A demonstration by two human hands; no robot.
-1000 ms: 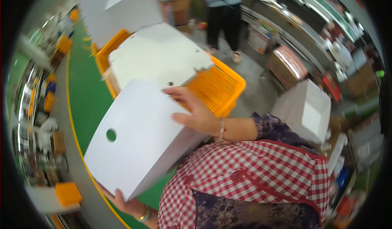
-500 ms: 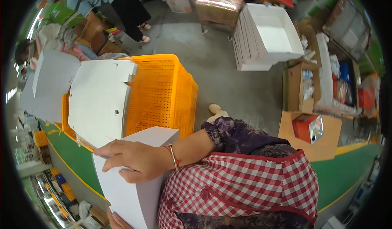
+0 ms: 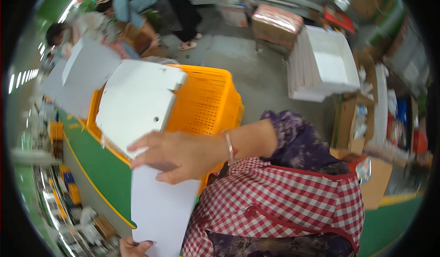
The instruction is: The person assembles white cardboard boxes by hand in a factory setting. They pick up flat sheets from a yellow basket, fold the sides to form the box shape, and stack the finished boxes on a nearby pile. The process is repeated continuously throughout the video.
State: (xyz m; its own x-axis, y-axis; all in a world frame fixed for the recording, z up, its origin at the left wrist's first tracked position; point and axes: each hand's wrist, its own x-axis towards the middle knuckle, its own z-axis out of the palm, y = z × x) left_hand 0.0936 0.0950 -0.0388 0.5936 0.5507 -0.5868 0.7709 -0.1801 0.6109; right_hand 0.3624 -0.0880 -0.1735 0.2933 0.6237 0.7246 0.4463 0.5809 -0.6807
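A white cardboard box (image 3: 160, 211) lies against the front of my checked apron, its long plain face toward me. My left hand (image 3: 133, 248) grips the lower end, thumb on the face and the other fingers mostly hidden. My right hand (image 3: 181, 156), a bracelet at its wrist, is over the box's far end with fingers stretched out and slightly blurred; whether it touches the box I cannot tell. Just beyond it, a white panel (image 3: 135, 103) with a small dark hole rests across the orange crate (image 3: 206, 92).
More white board (image 3: 87, 78) stands left of the crate, near two people at the back left. A stack of white box trays (image 3: 330, 64) stands at the back right. Open cartons (image 3: 350, 124) line the right side. A foil-topped carton (image 3: 277, 25) is at the back.
The view has shifted, so the surroundings sit further right. The box has turned to show a flatter face. My right hand has shifted toward its far end, and more of my left hand shows.
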